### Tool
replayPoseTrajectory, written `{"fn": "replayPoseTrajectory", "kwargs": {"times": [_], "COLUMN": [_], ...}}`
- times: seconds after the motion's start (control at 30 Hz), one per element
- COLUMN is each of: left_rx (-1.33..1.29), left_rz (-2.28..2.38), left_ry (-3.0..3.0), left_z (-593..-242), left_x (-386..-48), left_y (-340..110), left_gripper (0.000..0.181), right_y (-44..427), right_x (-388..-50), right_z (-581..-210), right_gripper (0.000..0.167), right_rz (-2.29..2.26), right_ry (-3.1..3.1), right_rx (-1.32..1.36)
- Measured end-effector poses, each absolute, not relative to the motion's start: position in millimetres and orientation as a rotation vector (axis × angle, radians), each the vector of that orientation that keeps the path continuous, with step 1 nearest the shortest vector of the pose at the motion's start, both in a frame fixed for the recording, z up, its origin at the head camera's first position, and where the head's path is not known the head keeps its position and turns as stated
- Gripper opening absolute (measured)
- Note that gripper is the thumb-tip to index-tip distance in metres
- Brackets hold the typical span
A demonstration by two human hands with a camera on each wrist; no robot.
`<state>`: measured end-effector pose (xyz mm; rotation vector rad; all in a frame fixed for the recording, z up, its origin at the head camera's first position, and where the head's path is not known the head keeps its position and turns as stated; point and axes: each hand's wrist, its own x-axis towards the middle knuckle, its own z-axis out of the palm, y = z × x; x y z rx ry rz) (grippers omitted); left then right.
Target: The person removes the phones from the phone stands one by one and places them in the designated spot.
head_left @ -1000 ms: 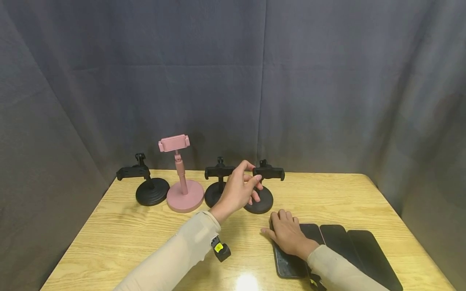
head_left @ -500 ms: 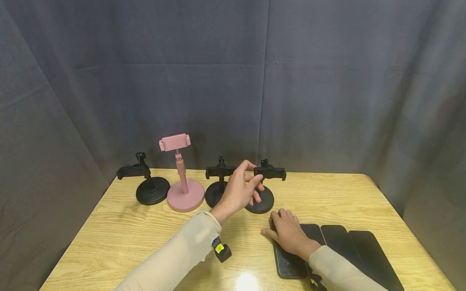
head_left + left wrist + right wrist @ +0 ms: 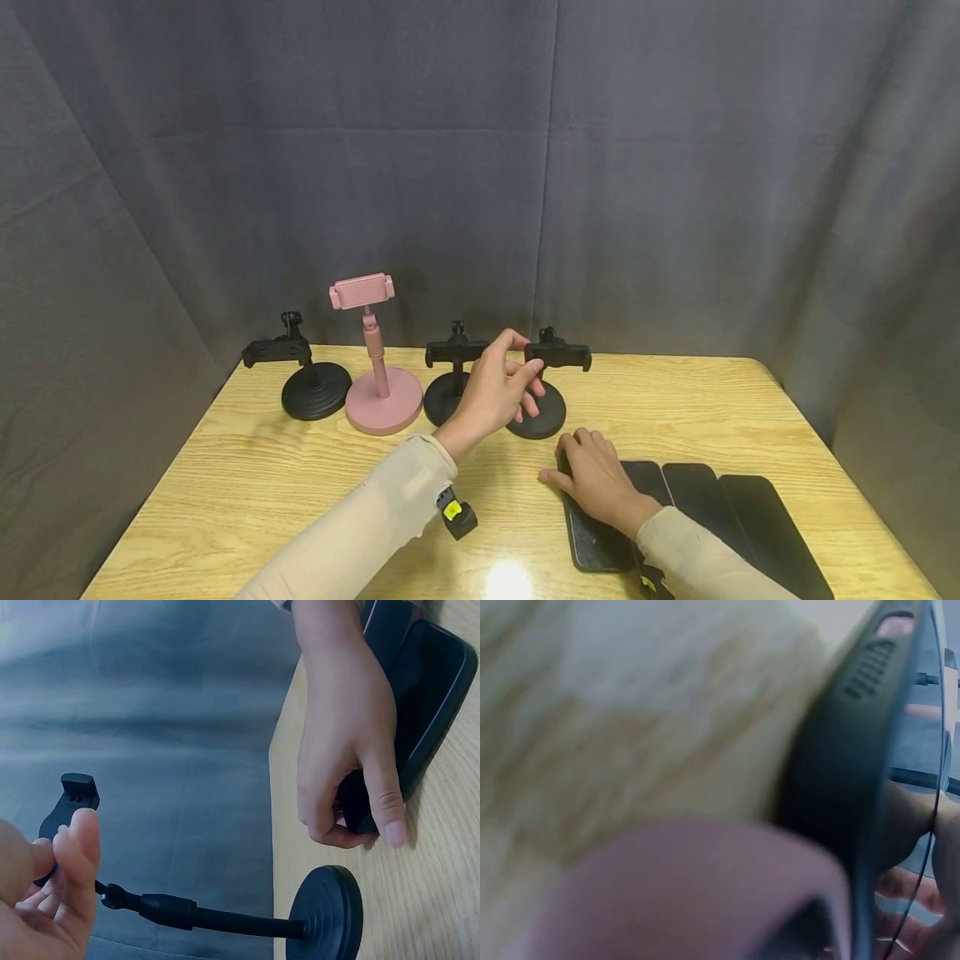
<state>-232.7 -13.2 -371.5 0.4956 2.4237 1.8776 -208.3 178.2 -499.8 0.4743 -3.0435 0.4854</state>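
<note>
My left hand (image 3: 487,392) pinches the left end of the clamp on the rightmost black phone stand (image 3: 566,356) between thumb and forefinger. In the left wrist view that stand's round base (image 3: 326,915) rests on the table, its stem joined to the clamp. My right hand (image 3: 600,483) lies over the leftmost phone (image 3: 597,546), a black one flat on the table. Its fingers curl round the phone's far end, and the thumb (image 3: 390,817) lies along the side. The right wrist view shows the phone's dark edge (image 3: 847,750) close up; part of the phone is hidden under the hand.
More dark phones lie side by side to the right, among them the rightmost phone (image 3: 772,525). Left of my left hand stand a black phone stand (image 3: 442,398), a taller pink phone stand (image 3: 384,400) and another black stand (image 3: 317,390). A grey curtain (image 3: 450,167) hangs behind the table.
The head view has shifted very slightly. Both hands keep their places on the stand and the phone.
</note>
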Motion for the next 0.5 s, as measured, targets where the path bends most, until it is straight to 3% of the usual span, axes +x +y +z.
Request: {"fn": "replayPoseTrajectory", "kwargs": {"times": [0.5], "left_rx": [0.512], "left_rz": [1.856], "left_ry": [2.444], "left_z": [-371.6], "left_x": [-232.6], "left_y": [-14.4], "left_gripper": [0.031], "right_y": [177.8], "right_x": [-208.3], "right_z": [-502.3], "right_gripper": [0.038], "right_rz": [0.457], "right_ry": [-2.974], "right_rx": [0.503]}}
